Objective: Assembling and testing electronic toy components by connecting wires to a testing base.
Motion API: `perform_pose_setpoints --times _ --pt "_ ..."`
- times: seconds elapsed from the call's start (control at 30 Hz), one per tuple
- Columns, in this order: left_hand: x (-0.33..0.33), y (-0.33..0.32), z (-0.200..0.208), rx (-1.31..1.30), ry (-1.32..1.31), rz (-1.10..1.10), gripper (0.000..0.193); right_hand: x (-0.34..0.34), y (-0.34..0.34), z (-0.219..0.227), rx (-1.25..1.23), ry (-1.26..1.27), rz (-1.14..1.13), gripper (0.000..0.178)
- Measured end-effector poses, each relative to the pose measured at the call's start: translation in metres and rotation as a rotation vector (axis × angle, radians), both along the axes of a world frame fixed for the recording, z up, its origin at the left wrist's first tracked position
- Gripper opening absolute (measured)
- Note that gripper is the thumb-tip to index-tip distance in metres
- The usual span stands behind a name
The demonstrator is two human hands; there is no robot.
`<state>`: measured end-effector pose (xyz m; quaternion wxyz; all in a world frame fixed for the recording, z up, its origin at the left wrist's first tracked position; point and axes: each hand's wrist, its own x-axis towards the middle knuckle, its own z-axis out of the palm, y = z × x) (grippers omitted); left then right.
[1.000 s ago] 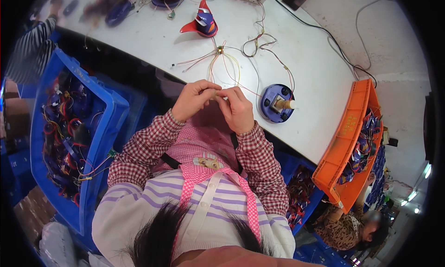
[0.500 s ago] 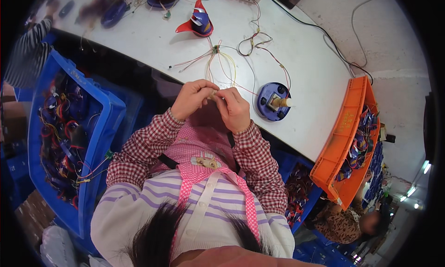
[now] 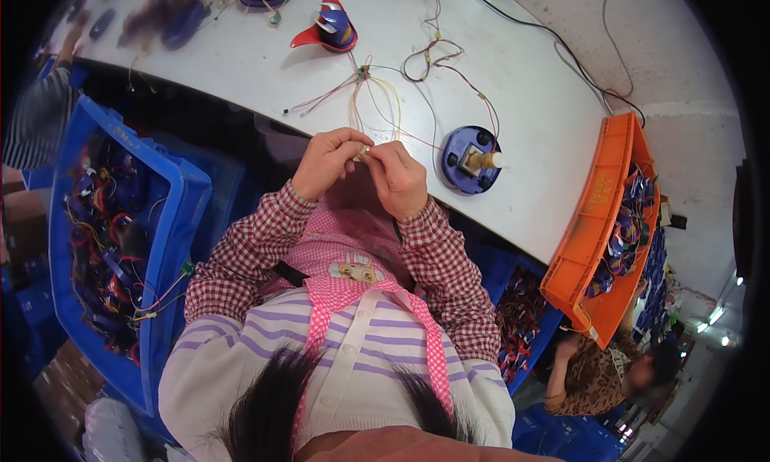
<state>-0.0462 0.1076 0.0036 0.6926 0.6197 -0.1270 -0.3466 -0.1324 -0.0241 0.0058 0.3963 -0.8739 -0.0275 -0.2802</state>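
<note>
Both hands meet at the near table edge: left hand [image 3: 327,164] and right hand [image 3: 399,178] pinch the wire bundle [image 3: 370,101], keeping its strands taut and close to view.

A long white surface [image 3: 241,61] curves across the upper part of the view, its far end meeting a pale wall [image 3: 682,53] with a dark cable [image 3: 577,57] trailing along it. A blue crate [image 3: 172,245] full of tangled wires stands on the left below the surface's edge, and an orange crate [image 3: 597,213] leans at the right end. Further blue bins [image 3: 561,438] sit low on the right, where a second person [image 3: 597,374] bends over. Small ceiling lights [image 3: 710,318] glow at the far right.
</note>
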Motion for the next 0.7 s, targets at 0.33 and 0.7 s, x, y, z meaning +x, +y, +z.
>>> perform_pose_setpoints --times 0.33,0.7 --pt "-0.008 -0.017 0.023 0.241 -1.057 0.135 0.04 -0.071 -0.026 0.042 -0.108 -0.121 -0.315 0.042" --pt "-0.033 -0.142 -0.007 0.252 -1.297 -0.259 0.101 -0.061 -0.111 0.023 0.028 0.206 -0.439 0.029"
